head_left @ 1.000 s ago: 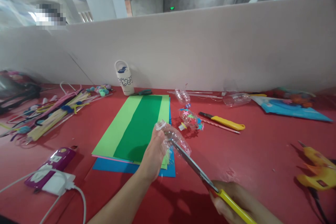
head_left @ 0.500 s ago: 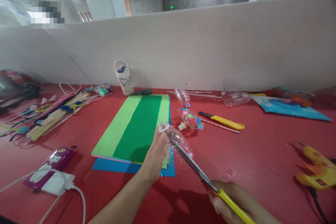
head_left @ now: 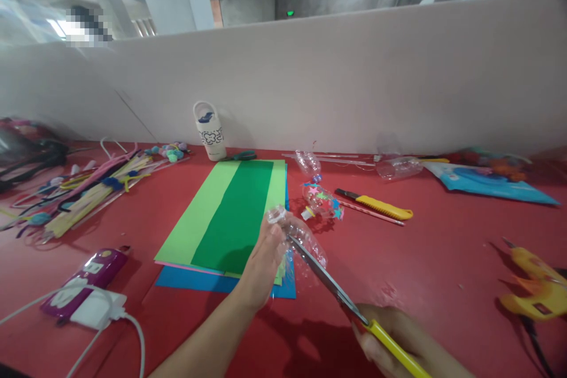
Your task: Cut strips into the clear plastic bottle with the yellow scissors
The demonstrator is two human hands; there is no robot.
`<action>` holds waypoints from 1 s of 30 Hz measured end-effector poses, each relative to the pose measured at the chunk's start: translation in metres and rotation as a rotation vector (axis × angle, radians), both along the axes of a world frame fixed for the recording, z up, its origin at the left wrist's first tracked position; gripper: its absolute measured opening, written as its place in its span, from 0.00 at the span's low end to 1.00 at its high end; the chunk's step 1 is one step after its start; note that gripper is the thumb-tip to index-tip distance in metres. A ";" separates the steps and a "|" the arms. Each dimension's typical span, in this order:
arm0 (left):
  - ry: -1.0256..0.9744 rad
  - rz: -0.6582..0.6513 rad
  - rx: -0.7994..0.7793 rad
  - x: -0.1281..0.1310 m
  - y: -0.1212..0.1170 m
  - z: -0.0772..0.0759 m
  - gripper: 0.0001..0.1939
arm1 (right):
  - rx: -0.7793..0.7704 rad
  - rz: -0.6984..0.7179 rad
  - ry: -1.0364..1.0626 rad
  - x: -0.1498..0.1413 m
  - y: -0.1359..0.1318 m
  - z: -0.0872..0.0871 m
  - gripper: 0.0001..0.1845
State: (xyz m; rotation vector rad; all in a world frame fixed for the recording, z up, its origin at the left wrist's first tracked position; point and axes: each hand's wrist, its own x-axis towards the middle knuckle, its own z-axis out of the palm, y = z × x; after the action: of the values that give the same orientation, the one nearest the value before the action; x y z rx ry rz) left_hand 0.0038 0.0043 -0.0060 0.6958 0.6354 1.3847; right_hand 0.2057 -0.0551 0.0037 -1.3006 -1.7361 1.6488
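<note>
Along the back of the red tabletop runs a pale partition, and in front of it lies a stack of coloured sheets, dark green on light green with blue showing below. The scissors, long-bladed and yellow-handled, slant in from the near right; the right hand has its grip curled around their handles. The left hand has its grip closed around the clear plastic bottle, holding it above the near right part of the sheets, neck toward the back left. The blade tips meet its wall near the neck. Cutting looks under way but unfinished: neck and body seem joined, though how far any slit runs cannot be told.

Of the containers, the blue packet lies at the far right, its contents hidden. The white tumbler stands upright by the partition; what it holds cannot be seen. The spare bottle, clear, lies on its side at the back, nothing visible inside. Beyond the held bottle lies the star-decorated bottle, which looks further along; whether its coloured stars sit inside or outside is unclear.
</note>
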 end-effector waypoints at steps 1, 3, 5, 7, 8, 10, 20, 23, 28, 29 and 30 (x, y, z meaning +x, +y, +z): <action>-0.005 -0.014 0.021 0.000 0.000 0.000 0.17 | 0.007 0.015 0.005 0.001 0.002 -0.002 0.38; -0.003 -0.037 0.052 0.001 0.000 -0.001 0.18 | 0.008 0.019 0.012 0.001 0.004 -0.004 0.38; 0.018 -0.034 0.069 0.002 0.000 -0.002 0.20 | 0.007 0.011 0.018 0.001 0.003 -0.005 0.38; 0.024 -0.027 0.062 0.003 -0.001 -0.004 0.20 | 0.008 0.005 0.021 0.001 0.002 -0.006 0.38; 0.023 -0.023 0.058 0.003 -0.001 -0.005 0.19 | 0.010 0.003 0.022 0.001 0.001 -0.005 0.38; 0.025 -0.022 0.053 0.003 -0.001 -0.006 0.18 | 0.015 0.008 0.021 0.002 0.001 -0.004 0.38; -0.003 -0.038 0.015 0.005 -0.001 -0.003 0.17 | -0.081 0.133 0.047 0.007 0.019 0.001 0.39; 0.018 -0.031 -0.002 0.004 -0.002 -0.003 0.19 | -0.134 0.176 0.060 0.008 0.021 0.002 0.39; 0.049 -0.018 -0.018 0.004 -0.003 -0.004 0.22 | -0.075 0.084 0.040 0.006 0.013 0.000 0.38; 0.046 -0.018 -0.021 0.004 -0.003 -0.004 0.22 | -0.064 0.072 0.038 0.006 0.011 -0.001 0.38; 0.042 -0.017 -0.026 0.004 -0.003 -0.004 0.22 | -0.051 0.053 0.039 0.006 0.010 -0.001 0.37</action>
State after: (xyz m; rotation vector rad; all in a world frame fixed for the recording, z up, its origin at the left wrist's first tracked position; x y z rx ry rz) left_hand 0.0073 0.0012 -0.0098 0.7093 0.6778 1.3475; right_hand 0.2114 -0.0452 0.0025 -1.2467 -1.7305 1.7465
